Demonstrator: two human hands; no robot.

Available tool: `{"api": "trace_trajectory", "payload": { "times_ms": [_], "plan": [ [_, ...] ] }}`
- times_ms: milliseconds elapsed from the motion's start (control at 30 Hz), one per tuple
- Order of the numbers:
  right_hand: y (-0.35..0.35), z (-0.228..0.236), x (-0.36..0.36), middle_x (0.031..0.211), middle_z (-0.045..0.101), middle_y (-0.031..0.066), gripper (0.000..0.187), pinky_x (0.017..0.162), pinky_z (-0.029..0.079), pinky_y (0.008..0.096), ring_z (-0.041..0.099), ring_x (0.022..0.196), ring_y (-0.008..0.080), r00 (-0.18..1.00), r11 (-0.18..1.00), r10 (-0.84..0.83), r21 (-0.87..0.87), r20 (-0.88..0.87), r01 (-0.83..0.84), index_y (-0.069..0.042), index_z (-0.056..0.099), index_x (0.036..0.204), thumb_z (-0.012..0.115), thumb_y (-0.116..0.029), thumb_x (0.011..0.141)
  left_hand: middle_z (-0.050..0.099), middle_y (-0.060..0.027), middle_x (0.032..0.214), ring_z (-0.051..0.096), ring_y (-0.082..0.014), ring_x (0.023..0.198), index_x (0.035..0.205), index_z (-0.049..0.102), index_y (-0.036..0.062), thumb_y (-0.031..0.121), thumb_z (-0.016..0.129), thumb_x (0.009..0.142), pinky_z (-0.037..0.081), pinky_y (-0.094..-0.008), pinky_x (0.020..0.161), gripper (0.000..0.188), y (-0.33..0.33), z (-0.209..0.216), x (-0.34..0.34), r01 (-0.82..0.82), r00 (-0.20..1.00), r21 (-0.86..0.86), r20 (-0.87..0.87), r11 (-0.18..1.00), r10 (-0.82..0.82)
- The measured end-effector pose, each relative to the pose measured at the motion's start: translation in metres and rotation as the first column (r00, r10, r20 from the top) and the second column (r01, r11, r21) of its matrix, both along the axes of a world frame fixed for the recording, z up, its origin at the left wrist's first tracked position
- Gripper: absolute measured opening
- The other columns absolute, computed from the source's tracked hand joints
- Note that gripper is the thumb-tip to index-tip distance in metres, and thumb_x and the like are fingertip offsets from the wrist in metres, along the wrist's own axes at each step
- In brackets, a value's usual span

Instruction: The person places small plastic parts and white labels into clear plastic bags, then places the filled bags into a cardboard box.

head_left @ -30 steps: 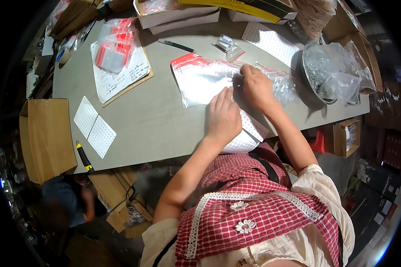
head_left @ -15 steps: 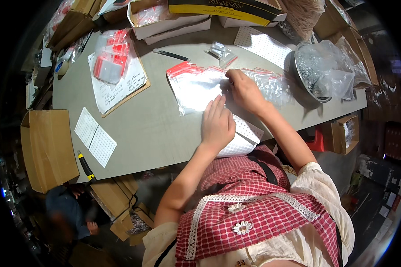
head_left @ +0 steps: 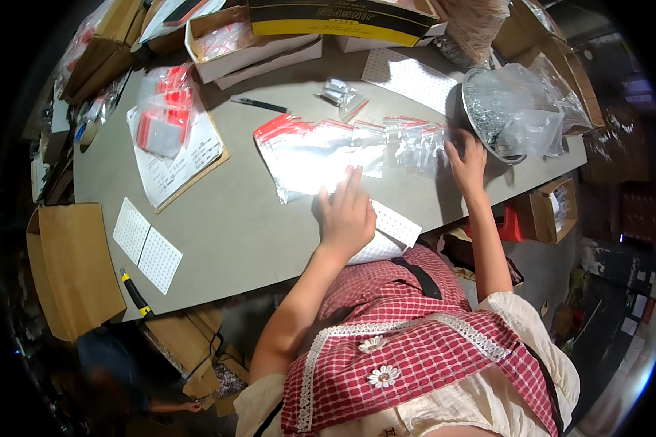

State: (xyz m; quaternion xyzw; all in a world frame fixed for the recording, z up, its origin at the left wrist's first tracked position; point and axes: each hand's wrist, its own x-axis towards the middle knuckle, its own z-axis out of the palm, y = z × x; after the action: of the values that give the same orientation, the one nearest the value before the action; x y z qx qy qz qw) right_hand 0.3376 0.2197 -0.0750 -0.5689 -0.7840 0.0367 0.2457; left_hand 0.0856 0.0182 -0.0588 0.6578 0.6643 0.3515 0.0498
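Note:
A fanned row of clear zip bags with red top strips (head_left: 310, 153) lies across the middle of the table, with strong glare on its left part. The bags at the right end (head_left: 415, 146) seem to hold small pieces. My left hand (head_left: 348, 222) rests flat, fingers stretched, at the lower edge of the row. Beside it, a white dotted sheet (head_left: 397, 223) hangs over the table's front edge. My right hand (head_left: 469, 169) is at the row's right end, close to a metal bowl (head_left: 465, 109) of small metal parts; its fingers are bent and apart, with nothing visible in them.
Behind the bags lie a black pen (head_left: 261, 105) and a small bag of white pieces (head_left: 342, 95). Stacked bags (head_left: 164, 124) sit on a clipboard (head_left: 191, 182) at left. A yellow-black cutter (head_left: 135, 293) lies at the front left. Cartons (head_left: 76, 266) surround the table; a person's arm shows lower left.
My right hand has moved right, from the middle of the bag row to its right end by the bowl. My left hand stays at the lower edge, fingers more spread. The whole view has shifted slightly.

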Motion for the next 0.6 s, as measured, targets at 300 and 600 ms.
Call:
{"api": "trace_trajectory", "payload": {
  "times_ms": [300, 600],
  "plan": [
    [-0.050, -0.013, -0.049, 0.153, 0.040, 0.0295, 0.061, 0.119, 0.028, 0.0519, 0.035, 0.141, 0.0481, 0.962, 0.967, 0.224, -0.087, -0.158, -0.240, 0.000, 0.048, 0.143, 0.069, -0.024, 0.092, 0.059, -0.0279, 0.135, 0.054, -0.0394, 0.132, 0.088, 0.061, -0.0035, 0.004, 0.063, 0.084, 0.038, -0.0514, 0.116, 0.009, 0.020, -0.011, 0.016, 0.218, 0.973, 0.088, 0.059, 0.972, -0.224],
    [-0.004, 0.020, -0.092, 0.149, 0.045, 0.0239, 0.059, 0.110, 0.035, 0.0548, 0.045, 0.131, 0.0457, 0.903, 0.900, 0.381, -0.145, -0.197, -0.411, -0.010, 0.054, 0.139, 0.071, -0.030, 0.087, 0.059, -0.0247, 0.135, 0.053, -0.0406, 0.131, 0.090, 0.063, -0.0019, 0.007, 0.065, 0.083, 0.042, -0.0506, 0.106, 0.012, 0.021, -0.009, 0.012, 0.243, 0.963, 0.081, 0.101, 0.967, -0.251]
  ]
}}
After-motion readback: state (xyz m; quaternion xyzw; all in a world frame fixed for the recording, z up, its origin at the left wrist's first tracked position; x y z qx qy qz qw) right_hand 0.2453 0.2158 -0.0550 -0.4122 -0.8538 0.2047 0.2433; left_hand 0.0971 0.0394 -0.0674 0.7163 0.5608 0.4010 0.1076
